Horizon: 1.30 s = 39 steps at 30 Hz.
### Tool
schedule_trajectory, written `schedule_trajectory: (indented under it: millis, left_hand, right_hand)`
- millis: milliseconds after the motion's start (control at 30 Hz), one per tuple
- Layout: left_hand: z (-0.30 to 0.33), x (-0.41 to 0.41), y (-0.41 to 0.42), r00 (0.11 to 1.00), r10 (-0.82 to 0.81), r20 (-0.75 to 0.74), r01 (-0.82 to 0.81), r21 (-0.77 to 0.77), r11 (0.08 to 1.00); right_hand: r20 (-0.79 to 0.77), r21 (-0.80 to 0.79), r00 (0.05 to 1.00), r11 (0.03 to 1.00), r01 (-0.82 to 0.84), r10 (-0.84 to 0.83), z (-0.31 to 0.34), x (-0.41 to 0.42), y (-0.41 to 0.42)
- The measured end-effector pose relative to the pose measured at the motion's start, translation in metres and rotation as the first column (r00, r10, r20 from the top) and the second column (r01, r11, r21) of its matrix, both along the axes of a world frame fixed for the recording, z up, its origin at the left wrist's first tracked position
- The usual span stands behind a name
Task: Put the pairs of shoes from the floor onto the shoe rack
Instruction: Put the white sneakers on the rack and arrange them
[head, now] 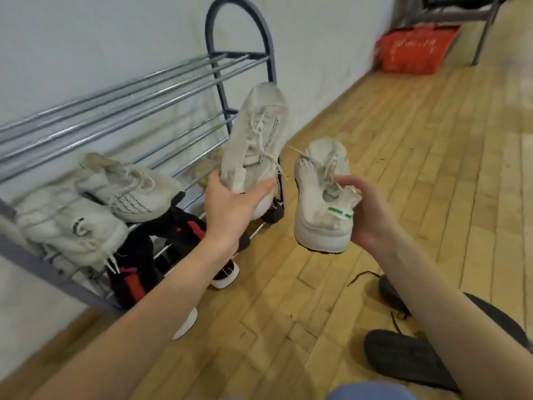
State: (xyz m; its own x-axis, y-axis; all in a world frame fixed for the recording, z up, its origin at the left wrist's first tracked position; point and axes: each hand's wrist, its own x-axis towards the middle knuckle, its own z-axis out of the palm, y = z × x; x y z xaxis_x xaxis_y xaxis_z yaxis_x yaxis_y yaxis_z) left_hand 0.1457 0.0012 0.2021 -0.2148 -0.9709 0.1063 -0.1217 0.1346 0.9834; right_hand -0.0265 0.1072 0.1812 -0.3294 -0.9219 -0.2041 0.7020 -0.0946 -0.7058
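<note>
Both hands grip one white sneaker each at mid-frame: the left hand (230, 203) wraps the heel of the white shoe (253, 140) pointing toe-up, the right hand (364, 215) pinches the collar of its mate (320, 197). On the shoe rack (150, 90) at left a white pair (95, 203) and a black-red pair (161, 255) already sit. Dark shoes (403, 356) at lower right remain on the floor.

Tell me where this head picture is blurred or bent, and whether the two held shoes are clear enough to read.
Head view: wide-angle bend curves the shoe rack rails and floor planks; the red basket and the frame's edges are smeared. Nearer the middle, the left hand and right hand each grip a white sneaker, and, fairly sharp, but the side print is unreadable. Lighting is soft, with no harsh glare.
</note>
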Motion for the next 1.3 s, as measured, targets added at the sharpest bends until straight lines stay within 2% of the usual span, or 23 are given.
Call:
schedule_trajectory:
  millis: [133,300,467,567,667,767,1033,1300]
  left_hand:
    - [0.005,0.004,-0.015,0.997,0.074,-0.035,-0.070,0.091,0.993]
    - [0.004,-0.004,-0.038,0.991,0.129,0.043,-0.135,0.196,0.971]
    - [0.016,-0.027,-0.067,0.955,0.275,0.115,-0.292,0.176,0.940]
    - [0.019,-0.034,-0.078,0.929,0.339,0.147,-0.361,0.166,0.918]
    - [0.020,-0.040,-0.090,0.917,0.370,0.147,-0.393,0.197,0.898]
    - [0.019,-0.047,-0.103,0.904,0.403,0.141,-0.426,0.231,0.875]
    - [0.014,-0.065,-0.128,0.881,0.458,0.117,-0.472,0.276,0.838]
    - [0.021,-0.073,-0.158,0.884,0.453,0.116,-0.466,0.285,0.837]
  right_hand:
    - [-0.068,0.029,0.996,0.998,-0.048,0.050,0.006,0.013,-0.014]
    - [-0.090,0.035,0.995,0.999,-0.028,0.031,0.008,0.010,-0.023]
    - [-0.081,0.016,0.994,0.998,-0.066,0.067,0.012,0.001,-0.031]
    - [-0.236,0.075,0.968,0.994,-0.074,0.090,0.017,-0.002,-0.051]
    - [-0.441,0.174,0.897,0.983,0.050,0.032,0.024,-0.013,-0.088]
    - [-0.553,0.179,0.833,0.975,0.134,-0.013,0.036,-0.020,-0.134]
    - [-0.662,0.156,0.749,0.973,0.170,-0.025,0.045,-0.023,-0.249]
    - [-0.720,0.207,0.694,0.957,0.203,0.009,0.048,-0.019,-0.304]
